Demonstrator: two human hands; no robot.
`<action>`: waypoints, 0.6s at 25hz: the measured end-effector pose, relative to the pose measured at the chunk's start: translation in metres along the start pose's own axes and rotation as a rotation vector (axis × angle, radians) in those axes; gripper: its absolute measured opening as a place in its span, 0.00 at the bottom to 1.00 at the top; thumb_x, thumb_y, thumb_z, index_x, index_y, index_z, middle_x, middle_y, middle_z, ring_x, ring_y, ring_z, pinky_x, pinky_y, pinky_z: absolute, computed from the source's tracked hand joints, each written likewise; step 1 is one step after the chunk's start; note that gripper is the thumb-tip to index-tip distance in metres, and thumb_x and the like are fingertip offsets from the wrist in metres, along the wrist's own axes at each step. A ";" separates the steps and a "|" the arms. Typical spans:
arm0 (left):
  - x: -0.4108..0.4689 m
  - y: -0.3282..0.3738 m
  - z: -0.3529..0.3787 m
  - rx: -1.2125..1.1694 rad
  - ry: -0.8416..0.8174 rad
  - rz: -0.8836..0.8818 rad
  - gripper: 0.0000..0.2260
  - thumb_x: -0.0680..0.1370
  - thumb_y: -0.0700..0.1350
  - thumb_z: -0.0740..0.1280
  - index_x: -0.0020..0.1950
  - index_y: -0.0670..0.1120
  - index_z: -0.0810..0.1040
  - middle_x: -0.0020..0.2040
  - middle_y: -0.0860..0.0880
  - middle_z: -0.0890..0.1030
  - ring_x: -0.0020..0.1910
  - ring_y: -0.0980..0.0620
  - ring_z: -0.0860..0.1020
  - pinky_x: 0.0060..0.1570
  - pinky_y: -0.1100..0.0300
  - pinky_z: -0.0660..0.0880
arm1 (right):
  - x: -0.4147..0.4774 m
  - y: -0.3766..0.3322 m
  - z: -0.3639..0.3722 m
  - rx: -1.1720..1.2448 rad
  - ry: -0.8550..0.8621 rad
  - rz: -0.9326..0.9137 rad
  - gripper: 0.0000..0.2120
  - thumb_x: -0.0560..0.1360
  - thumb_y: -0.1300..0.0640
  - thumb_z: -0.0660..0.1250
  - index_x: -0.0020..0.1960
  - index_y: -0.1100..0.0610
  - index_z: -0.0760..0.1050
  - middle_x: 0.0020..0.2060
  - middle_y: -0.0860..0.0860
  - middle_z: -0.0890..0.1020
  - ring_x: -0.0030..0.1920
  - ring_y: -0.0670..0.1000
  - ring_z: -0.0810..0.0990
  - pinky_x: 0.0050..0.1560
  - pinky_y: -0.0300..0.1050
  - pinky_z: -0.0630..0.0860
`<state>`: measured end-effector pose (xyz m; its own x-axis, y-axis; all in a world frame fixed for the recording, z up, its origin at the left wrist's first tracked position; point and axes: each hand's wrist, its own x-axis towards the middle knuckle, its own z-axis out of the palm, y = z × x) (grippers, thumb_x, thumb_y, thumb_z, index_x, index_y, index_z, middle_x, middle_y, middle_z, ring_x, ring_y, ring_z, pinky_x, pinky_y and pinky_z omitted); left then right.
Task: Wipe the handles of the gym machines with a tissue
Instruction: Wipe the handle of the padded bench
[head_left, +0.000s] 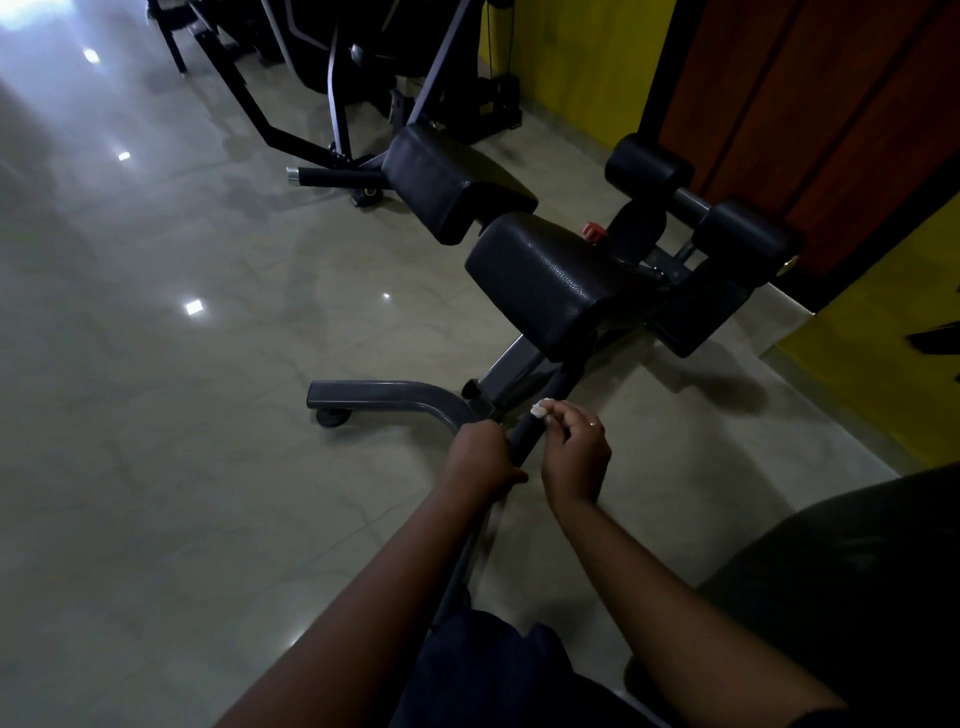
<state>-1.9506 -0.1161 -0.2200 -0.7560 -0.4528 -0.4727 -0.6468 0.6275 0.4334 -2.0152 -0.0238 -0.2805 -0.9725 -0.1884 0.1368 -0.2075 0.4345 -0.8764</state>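
Observation:
A black padded handle (550, 400) of a hyperextension bench runs diagonally from under the bench's pads down toward me. My left hand (480, 460) grips the lower part of this handle, fingers wrapped round it. Just above, my right hand (574, 457) pinches a small white tissue (540, 408) and presses it against the handle's side. A second handle (332, 177) with a chrome end cap sticks out to the left of the far pad.
Two black leather pads (550, 280) and foam leg rollers (743, 234) sit ahead. The bench's grey base foot (384, 397) lies on glossy tiled floor. More machines (363, 67) stand behind, with a yellow wall (571, 62) and a brown door (831, 114) at right.

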 end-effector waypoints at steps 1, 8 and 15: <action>0.001 -0.002 0.000 -0.016 0.009 -0.010 0.14 0.71 0.49 0.75 0.50 0.41 0.83 0.45 0.45 0.84 0.44 0.50 0.81 0.36 0.62 0.70 | -0.003 0.003 -0.001 -0.035 -0.030 -0.082 0.09 0.74 0.62 0.66 0.51 0.57 0.83 0.48 0.53 0.82 0.50 0.52 0.79 0.55 0.41 0.73; 0.003 -0.011 -0.007 -0.143 -0.033 -0.061 0.13 0.69 0.48 0.77 0.51 0.43 0.85 0.43 0.45 0.84 0.37 0.53 0.77 0.41 0.58 0.77 | 0.018 0.010 -0.012 -0.247 -0.163 -0.501 0.16 0.74 0.57 0.56 0.47 0.57 0.83 0.45 0.52 0.83 0.48 0.54 0.73 0.50 0.45 0.76; 0.001 -0.009 -0.003 -0.169 0.003 -0.079 0.14 0.70 0.46 0.77 0.52 0.41 0.84 0.47 0.44 0.85 0.48 0.48 0.82 0.45 0.59 0.76 | 0.021 0.014 -0.021 -0.200 -0.458 -0.864 0.15 0.73 0.63 0.56 0.49 0.61 0.82 0.47 0.56 0.83 0.55 0.55 0.79 0.58 0.43 0.74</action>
<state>-1.9457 -0.1244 -0.2217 -0.7026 -0.4979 -0.5083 -0.7114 0.4751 0.5179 -2.0411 -0.0029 -0.2800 -0.3535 -0.8132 0.4624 -0.8794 0.1203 -0.4607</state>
